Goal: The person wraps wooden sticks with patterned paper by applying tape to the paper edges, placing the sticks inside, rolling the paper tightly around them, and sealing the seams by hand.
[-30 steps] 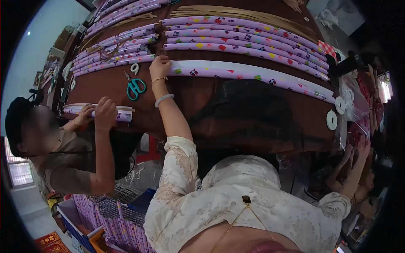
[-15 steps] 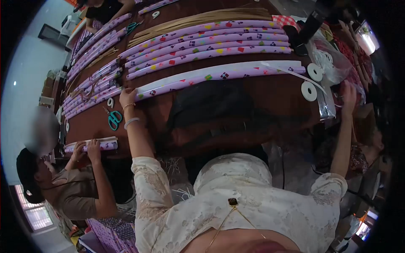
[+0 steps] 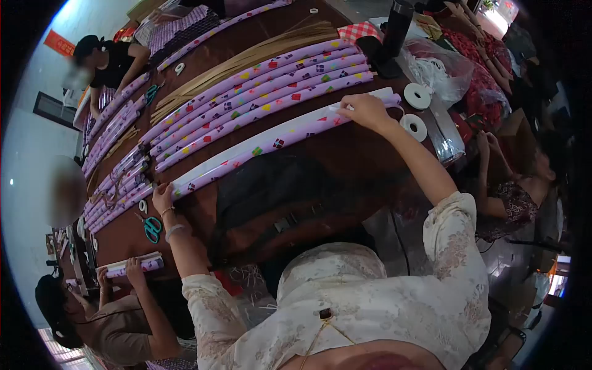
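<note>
A long roll of purple patterned wrapping paper [image 3: 253, 151] lies across the table in front of me, with a white band of its underside showing along the top. My left hand [image 3: 163, 200] is closed on the roll's left end. Near its right end, my right hand [image 3: 366, 113] pinches a white strip of tape [image 3: 336, 108] against the paper; the fingers partly hide the strip. Two white tape rolls [image 3: 417, 96] sit just beyond the roll's right end.
Several finished paper rolls [image 3: 259, 102] and brown strips [image 3: 246, 58] lie behind. Teal scissors [image 3: 152, 229] and a small tape roll [image 3: 143, 206] lie to the left. A black bag [image 3: 271, 191] is at the near edge. Co-workers [image 3: 123, 290] sit left and right; one handles a paper roll [image 3: 132, 265].
My right hand has come in from the far right, beside the plastic bag, onto the paper roll at the strip. My left hand still holds the left end. The view has turned.
</note>
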Motion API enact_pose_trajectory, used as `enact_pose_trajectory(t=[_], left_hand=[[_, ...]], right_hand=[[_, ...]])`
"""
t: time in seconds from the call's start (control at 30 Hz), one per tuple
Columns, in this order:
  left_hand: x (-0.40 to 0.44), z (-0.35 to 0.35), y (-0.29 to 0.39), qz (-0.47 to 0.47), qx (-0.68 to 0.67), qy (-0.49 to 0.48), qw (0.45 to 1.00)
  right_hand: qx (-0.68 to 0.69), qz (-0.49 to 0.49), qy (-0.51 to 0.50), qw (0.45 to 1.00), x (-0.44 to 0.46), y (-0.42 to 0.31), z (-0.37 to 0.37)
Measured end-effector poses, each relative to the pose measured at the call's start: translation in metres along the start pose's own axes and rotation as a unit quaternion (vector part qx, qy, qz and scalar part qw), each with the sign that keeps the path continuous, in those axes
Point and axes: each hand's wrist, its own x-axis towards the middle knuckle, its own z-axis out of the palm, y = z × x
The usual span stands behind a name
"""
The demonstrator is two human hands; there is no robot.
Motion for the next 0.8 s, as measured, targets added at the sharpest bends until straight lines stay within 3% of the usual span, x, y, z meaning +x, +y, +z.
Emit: enact_pose_trajectory(t=[0.07, 0.17, 0.23, 0.3, 0.37, 0.43, 0.5, 0.57, 0.6, 0.67, 0.7, 0.73, 0.8], left_hand=[[-0.002, 0.001, 0.003, -0.005, 0.010, 0.009, 1.000], [0.004, 0.002, -0.012, 0.006, -0.039, 0.002, 0.999], [0.002, 0.003, -0.008, -0.005, -0.009, 0.010, 1.000], [-0.003, 0.003, 0.000, -0.002, 0.003, 0.021, 1.000], [0.002, 0.002, -0.009, -0.004, -0.016, 0.010, 1.000], [-0.001, 0.000, -0.007, 0.004, -0.008, 0.003, 1.000], [-0.004, -0.002, 0.005, 0.001, 0.018, 0.008, 1.000], [-0.003, -0.001, -0.003, -0.001, 0.020, 0.011, 1.000], [-0.006, 0.002, 0.001, -0.003, 0.016, 0.014, 1.000], [-0.010, -0.002, 0.010, -0.017, 0.015, 0.008, 1.000], [-0.002, -0.002, -0.003, -0.012, -0.004, -0.003, 1.000], [-0.004, -0.004, -0.002, -0.016, -0.004, 0.001, 1.000], [-0.005, -0.003, -0.001, 0.006, 0.009, -0.003, 1.000]], right_hand=[[0.011, -0.005, 0.022, 1.000, 0.002, 0.015, 0.001], [0.148, 0.049, 0.186, 0.970, -0.005, 0.050, -0.021], [0.233, 0.054, 0.404, 0.883, -0.014, 0.085, -0.061], [0.198, 0.157, 0.532, 0.808, -0.027, 0.161, -0.115], [0.162, 0.043, 0.710, 0.684, -0.033, 0.193, -0.171], [0.087, 0.028, 0.734, 0.673, -0.039, 0.210, -0.202], [0.116, 0.044, 0.746, 0.654, -0.029, 0.207, -0.209], [-0.068, -0.047, 0.688, 0.721, -0.014, 0.206, -0.191], [-0.126, -0.072, 0.609, 0.779, -0.007, 0.220, -0.179], [-0.202, 0.028, 0.315, 0.927, 0.003, 0.239, -0.143], [-0.242, 0.064, 0.121, 0.961, 0.003, 0.255, -0.129], [-0.274, 0.098, -0.079, 0.953, 0.004, 0.257, -0.124], [-0.188, 0.253, -0.056, 0.947, 0.001, 0.250, -0.113]])
